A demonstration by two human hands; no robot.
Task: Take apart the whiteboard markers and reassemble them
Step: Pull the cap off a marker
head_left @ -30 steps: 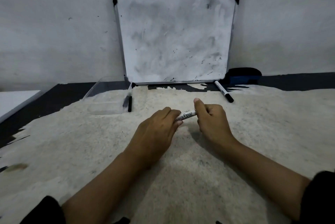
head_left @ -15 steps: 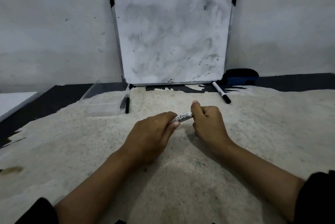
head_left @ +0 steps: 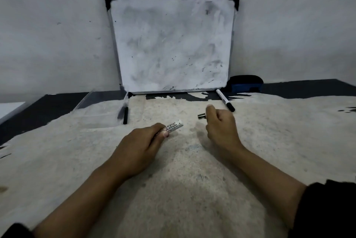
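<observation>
My left hand (head_left: 141,145) grips a white marker barrel (head_left: 173,125) with black lettering; its free end points up and to the right. My right hand (head_left: 221,126) is closed around a small dark piece (head_left: 201,116) that sticks out to the left of the fist, a hand's width from the barrel's end. A second whole marker (head_left: 225,100) with a black cap lies below the whiteboard's right corner. A third marker (head_left: 125,115) lies upright-looking beside the clear tray.
A smeared whiteboard (head_left: 173,45) leans on the wall at the back. A blue and black eraser (head_left: 245,83) sits to its right. A clear plastic tray (head_left: 96,110) lies at the left. The worn tabletop (head_left: 192,189) is pale with dark edges.
The two hands held one marker together; now they have pulled apart, the left keeping the white barrel and the right moving right with a small dark piece.
</observation>
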